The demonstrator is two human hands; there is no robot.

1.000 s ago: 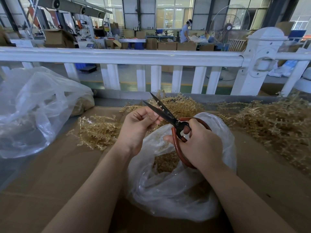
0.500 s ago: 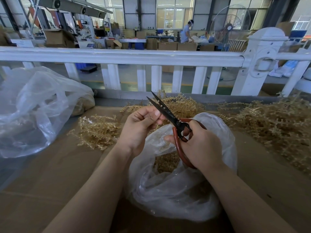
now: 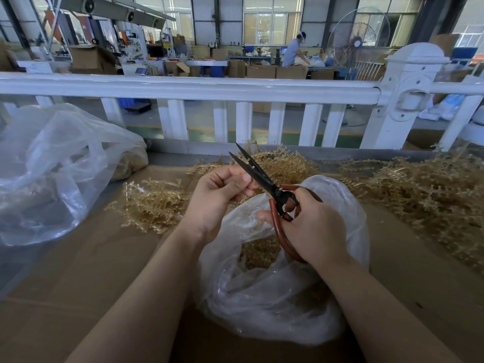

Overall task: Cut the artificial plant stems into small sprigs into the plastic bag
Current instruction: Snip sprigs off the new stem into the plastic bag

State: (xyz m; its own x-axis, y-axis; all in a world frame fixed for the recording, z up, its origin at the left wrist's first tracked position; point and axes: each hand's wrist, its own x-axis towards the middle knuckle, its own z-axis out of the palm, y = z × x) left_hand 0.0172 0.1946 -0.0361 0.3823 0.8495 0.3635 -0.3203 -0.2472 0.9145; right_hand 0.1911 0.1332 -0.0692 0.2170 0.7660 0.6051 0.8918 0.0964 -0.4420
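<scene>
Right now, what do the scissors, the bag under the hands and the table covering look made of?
Scissors: dark, dull blades, likely metal; the handle loops look coated in reddish-brown rubber or plastic, smooth with a slight sheen.
Bag: thin clear plastic film, glossy and wrinkled, with tan sprigs showing through.
Table covering: apparently brown cardboard, flat, matte, with a visible seam.

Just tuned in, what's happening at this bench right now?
A person is trimming fake plant stems over an open plastic bag. The right hand holds red-handled scissors with the blades parted, pointing up and away. The left hand pinches something small at the blades; it is too small to make out. Cut sprigs already lie in the bag. Uncut stems are piled to the right and behind, with a smaller clump to the left.
</scene>
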